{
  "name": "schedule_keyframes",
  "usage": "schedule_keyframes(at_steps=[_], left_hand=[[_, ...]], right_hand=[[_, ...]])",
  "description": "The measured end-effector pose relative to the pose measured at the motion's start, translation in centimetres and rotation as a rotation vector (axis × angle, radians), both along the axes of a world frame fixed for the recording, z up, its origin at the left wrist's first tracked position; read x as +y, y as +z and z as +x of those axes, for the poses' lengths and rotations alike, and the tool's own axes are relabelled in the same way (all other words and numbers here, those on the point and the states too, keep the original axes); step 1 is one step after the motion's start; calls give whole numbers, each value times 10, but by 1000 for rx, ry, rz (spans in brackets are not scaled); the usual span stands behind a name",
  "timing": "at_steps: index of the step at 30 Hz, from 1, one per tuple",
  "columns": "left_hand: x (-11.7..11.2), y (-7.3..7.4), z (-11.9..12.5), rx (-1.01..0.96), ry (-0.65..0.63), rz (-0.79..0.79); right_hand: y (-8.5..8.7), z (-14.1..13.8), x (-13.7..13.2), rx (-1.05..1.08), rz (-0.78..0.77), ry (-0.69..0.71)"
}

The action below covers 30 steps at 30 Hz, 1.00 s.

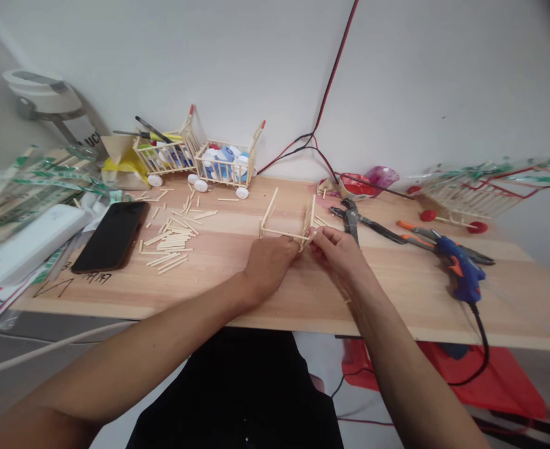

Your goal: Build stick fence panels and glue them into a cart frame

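Observation:
A small open frame of thin wooden sticks stands on the wooden board in the middle. My left hand is curled behind its near rail, fingers closed against the sticks. My right hand pinches the frame's right corner with thumb and fingertips. Both hands hold the same frame. A loose heap of cut sticks lies to the left of it.
Two finished stick carts with white wheels stand at the back by the wall. A black phone lies at the left. Pliers, an orange-handled tool and a blue glue gun lie to the right. Red and black wires hang down the wall.

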<state>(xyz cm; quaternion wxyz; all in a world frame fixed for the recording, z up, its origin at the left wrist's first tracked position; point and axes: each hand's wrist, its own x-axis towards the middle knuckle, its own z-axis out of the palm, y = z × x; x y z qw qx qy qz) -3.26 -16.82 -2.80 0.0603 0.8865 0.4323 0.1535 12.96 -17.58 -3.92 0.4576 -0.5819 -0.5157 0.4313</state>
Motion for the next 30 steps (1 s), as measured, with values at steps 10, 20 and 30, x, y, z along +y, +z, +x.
schedule_keyframes(at_steps=[10,20,30], left_hand=[[-5,-4,-5,8,-5,40],[-9,23,-22,-197,-102,439],[1,27,-5,-119,-75,327]], right_hand=[[2,-2,-2,77,-21,-6],[-1,-3,-4,116,3,19],[1,-5,-3,73,16,-6]])
